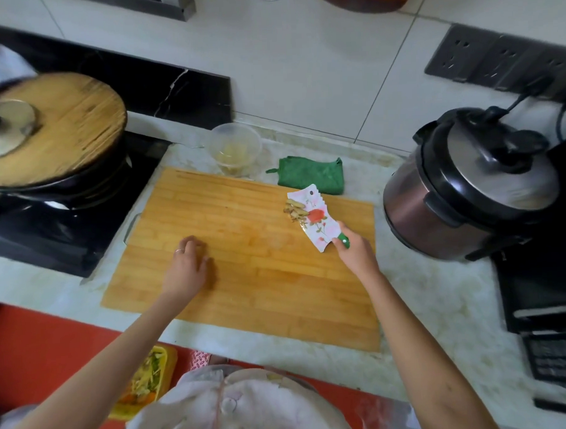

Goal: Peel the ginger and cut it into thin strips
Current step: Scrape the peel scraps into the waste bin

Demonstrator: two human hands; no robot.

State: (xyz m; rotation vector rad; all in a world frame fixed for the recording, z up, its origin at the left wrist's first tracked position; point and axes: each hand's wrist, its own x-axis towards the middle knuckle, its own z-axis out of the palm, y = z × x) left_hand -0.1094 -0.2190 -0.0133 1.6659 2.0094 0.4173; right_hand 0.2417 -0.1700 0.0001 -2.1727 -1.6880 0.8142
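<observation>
— Where is the ginger lying?
— The ginger pieces point(295, 210) are sitting at the cutting board's point(245, 286) far right, touching the flowered knife point(317, 218).
— And the hands?
— The right hand point(353, 248) is gripping the knife's green handle. The left hand point(188, 264) is resting loosely curled on the board.

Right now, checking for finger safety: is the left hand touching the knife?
Apart. The head view shows the left hand over the cutting board, with bare board between it and the knife, which the right hand holds.
</observation>
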